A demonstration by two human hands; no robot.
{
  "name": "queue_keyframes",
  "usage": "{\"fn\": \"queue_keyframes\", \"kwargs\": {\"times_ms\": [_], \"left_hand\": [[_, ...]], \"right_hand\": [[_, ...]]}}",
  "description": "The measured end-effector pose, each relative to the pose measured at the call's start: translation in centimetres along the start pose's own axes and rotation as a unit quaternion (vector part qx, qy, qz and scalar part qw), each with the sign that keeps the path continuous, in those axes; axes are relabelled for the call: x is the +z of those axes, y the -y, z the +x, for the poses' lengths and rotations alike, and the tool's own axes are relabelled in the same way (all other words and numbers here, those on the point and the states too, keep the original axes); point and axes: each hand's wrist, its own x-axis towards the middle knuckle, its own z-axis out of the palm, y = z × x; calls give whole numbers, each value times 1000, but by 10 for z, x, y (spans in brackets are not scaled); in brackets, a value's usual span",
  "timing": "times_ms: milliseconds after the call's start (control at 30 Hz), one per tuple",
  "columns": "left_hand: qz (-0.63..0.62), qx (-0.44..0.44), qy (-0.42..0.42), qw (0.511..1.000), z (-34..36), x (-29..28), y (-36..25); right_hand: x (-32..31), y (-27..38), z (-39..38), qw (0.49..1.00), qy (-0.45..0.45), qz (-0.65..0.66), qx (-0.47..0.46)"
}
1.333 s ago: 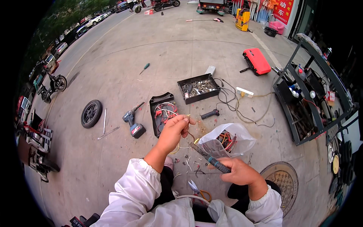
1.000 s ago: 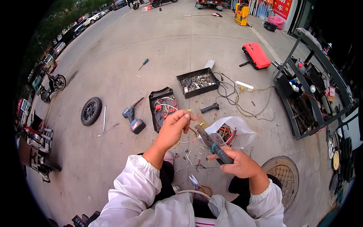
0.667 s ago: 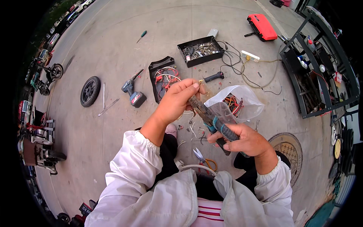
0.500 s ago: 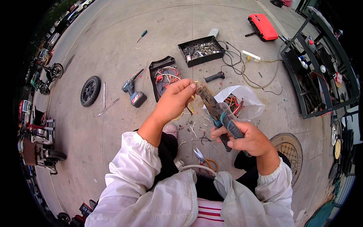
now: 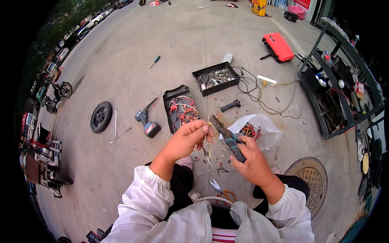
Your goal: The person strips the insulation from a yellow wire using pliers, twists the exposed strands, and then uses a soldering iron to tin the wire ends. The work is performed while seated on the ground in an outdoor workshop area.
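Concrete pavement [image 5: 121,52] — pliers [image 5: 228,140] aslant, nose pointing forward-left.

Over the grey concrete ground [image 5: 93,174] here, I see a spoked black wheel [image 5: 101,117], a cordless drill [image 5: 146,122], a green-handled screwdriver [image 5: 155,61], two black trays [image 5: 221,88], a red case [image 5: 278,47], a power strip [image 5: 266,80], a whitish plastic bag [image 5: 269,134] and orange-handled scissors [image 5: 216,186].

The person wears a loose white jacket [image 5: 142,208] with gathered cuffs [image 5: 160,178], a pale top [image 5: 223,234] striped in deep pink, black trousers [image 5: 183,180] and pinkish shoes [image 5: 186,161].
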Motion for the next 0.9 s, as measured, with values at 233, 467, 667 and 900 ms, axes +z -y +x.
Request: {"fn": "queue_keyframes", "kwargs": {"times_ms": [233,467,667,900], "left_hand": [[-88,6,-3,996,-2,-1,0],[-107,11,5,994,-1,-6,3],[-17,20,-49,998,1,-8,5],[137,68,-147,977,1,8,10]], "right_hand": [[7,2,1,999,-20,-16,-36],[8,5,1,999,4,-35,-19],[8,11,4,999,4,-53,10],[14,10,5,995,5,-98,10]]}}
